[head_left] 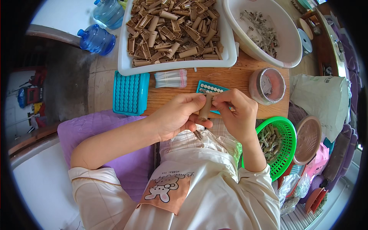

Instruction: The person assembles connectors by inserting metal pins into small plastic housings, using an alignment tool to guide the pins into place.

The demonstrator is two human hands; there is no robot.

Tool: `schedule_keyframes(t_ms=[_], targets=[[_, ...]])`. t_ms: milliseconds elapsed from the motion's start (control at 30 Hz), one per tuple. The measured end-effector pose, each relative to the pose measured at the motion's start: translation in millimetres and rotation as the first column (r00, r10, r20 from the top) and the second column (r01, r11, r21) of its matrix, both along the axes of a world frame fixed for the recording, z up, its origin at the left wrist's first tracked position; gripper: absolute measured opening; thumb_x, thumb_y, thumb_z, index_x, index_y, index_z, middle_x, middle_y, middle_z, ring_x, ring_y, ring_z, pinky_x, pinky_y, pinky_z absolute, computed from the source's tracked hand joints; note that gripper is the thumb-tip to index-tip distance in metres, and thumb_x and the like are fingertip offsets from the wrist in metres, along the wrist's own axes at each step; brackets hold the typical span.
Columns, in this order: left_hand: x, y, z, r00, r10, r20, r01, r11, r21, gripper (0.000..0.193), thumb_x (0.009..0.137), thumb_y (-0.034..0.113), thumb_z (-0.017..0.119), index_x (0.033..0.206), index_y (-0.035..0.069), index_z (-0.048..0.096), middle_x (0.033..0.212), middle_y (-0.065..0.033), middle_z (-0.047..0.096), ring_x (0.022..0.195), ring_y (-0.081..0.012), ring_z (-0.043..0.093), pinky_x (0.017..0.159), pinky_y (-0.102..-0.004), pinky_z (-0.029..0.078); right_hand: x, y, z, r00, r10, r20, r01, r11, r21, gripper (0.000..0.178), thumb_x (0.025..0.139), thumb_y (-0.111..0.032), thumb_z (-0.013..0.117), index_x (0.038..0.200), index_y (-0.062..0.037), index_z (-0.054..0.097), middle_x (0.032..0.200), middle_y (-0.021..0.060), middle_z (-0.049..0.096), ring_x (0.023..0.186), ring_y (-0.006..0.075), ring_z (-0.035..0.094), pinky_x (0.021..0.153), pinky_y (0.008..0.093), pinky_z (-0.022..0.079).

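Left hand (172, 115) holding brown tube (206, 109); right hand (240, 112) working at its far end. White tray (230, 61) holding heaped brown pieces (172, 34) beyond. Green basket (289, 145) standing at right.

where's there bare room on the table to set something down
Bare table shows between the stack, packet and left hand, and between the small tray and jar. It's crowded along the far side, with the tub and basin, and around the small tray.
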State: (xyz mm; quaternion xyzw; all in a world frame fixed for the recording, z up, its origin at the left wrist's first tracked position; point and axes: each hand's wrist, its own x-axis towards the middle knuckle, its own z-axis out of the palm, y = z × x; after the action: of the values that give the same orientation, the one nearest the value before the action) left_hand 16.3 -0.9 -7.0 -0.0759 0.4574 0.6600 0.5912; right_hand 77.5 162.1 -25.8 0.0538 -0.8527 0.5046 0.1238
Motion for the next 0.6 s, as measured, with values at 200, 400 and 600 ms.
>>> schedule_keyframes(t_ms=[200, 400, 600], targets=[[0, 4, 1, 0.999, 0.029, 0.025, -0.027, 0.997, -0.077, 0.031, 0.091, 0.026, 0.036, 0.110, 0.004, 0.045, 0.082, -0.0022, 0.054, 0.069, -0.0114, 0.060, 0.039, -0.0134, 0.036, -3, 1, -6, 0.990, -0.018, 0.143, 0.050, 0.974, -0.222, 0.011, 0.068, 0.005, 0.060, 0.072, -0.0009, 0.052, 0.071, 0.0087, 0.056, 0.060, 0.0163, 0.057, 0.052, 0.0240, 0.045], [-2, 3, 5, 0.999, 0.037, -0.040, -0.035, 0.999, 0.035, 0.033, 0.090, 0.031, 0.038, 0.107, 0.004, 0.043, 0.075, -0.0016, 0.049, 0.068, -0.0112, 0.059, 0.038, -0.0139, 0.035, -10, 3, 6, 0.989, 0.007, 0.147, 0.036, 0.957, -0.287, 0.011, 0.068, 0.006, 0.058, 0.074, 0.0014, 0.050, 0.085, 0.0087, 0.053, 0.067, 0.0162, 0.053, 0.055, 0.0235, 0.044], [-5, -1, -5, 0.999, 0.012, -0.045, -0.009, 0.998, 0.065, 0.026, 0.091, 0.027, 0.037, 0.098, 0.004, 0.046, 0.074, -0.0004, 0.048, 0.068, -0.0106, 0.057, 0.044, -0.0155, 0.038, -11, 2, 1, 0.978, 0.098, 0.183, -0.051, 0.968, -0.246, 0.013, 0.067, 0.007, 0.058, 0.076, 0.0018, 0.049, 0.084, 0.0089, 0.052, 0.068, 0.0181, 0.053, 0.056, 0.0264, 0.043]])
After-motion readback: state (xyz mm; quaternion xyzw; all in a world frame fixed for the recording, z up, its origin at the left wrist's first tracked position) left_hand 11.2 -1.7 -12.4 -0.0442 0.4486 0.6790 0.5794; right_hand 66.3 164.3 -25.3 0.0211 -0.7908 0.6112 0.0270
